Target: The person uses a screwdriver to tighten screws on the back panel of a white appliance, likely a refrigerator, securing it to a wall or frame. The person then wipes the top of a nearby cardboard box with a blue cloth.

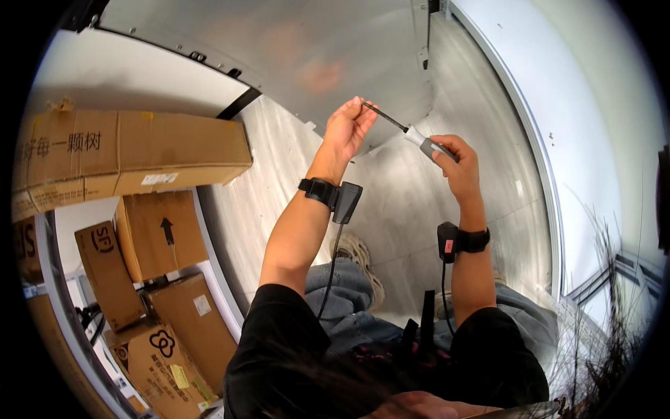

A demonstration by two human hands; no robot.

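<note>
A screwdriver [423, 143] with a grey and white handle and a dark shaft is held between my two hands, in front of a large metal panel [279, 49]. My right hand [458, 164] is wrapped round the handle. At the other end, the fingers of my left hand [347, 127] pinch near the tip of the shaft. The very tip is hidden by those fingers, so whether a small screw is there cannot be made out. The shaft slants from upper left to lower right.
A long cardboard box [132, 150] lies at the left above a shelf frame [216, 251] holding several cartons [164, 230]. Along the right runs a white wall panel with a metal edge [520, 105]. Cables hang from the black wrist devices [347, 202]. Grey flooring [405, 244] lies below.
</note>
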